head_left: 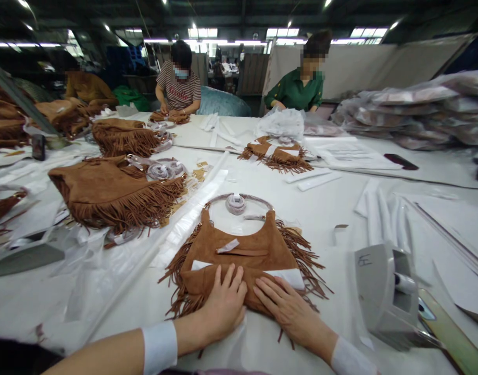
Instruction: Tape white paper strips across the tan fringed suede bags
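A brown suede bag with long fringes lies flat in front of me, its wrapped handle arching away from me around a coiled strap. Its lower part is folded up over white paper that shows at both sides. My left hand presses on the folded part near the middle, fingers spread. Just to its right, my right hand rests flat on the same fold with fingers stretched out. A small white wrapped piece lies by the zip slit.
Other fringed bags lie at the left. A grey tape dispenser and a phone are at the right. Further back are a partly wrapped bag, stacked bagged goods and several people working across the table.
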The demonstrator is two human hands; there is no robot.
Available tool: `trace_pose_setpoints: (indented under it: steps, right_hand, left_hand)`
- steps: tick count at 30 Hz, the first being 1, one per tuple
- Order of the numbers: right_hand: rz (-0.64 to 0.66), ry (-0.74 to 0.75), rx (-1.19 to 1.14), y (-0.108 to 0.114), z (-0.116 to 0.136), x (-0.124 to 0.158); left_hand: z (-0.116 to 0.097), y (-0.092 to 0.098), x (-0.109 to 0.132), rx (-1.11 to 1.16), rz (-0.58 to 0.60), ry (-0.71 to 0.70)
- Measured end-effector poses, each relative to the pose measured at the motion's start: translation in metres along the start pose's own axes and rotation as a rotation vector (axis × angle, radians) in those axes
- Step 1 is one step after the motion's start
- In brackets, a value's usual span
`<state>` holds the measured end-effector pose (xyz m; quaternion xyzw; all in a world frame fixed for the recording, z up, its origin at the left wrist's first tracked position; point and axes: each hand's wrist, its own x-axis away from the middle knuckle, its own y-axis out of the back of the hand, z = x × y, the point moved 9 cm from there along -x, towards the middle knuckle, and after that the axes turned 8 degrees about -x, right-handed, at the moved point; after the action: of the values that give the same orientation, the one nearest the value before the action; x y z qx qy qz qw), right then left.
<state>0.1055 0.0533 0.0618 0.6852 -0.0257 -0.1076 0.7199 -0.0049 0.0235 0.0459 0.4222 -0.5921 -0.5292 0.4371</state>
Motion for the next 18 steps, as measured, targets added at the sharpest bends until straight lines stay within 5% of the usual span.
trace_pose_setpoints:
  steps: [11,18]
  right_hand:
    - [-0.034,-0.003,-0.022,0.002,-0.004,0.000]
    - [-0.029,-0.022,-0.018,-0.005,-0.006,0.002]
  left_hand:
    - [0.003,-0.027,0.000,-0.165,-0.088,-0.031]
    - [-0.003,-0.015,0.001,-0.160,-0.137,0.057]
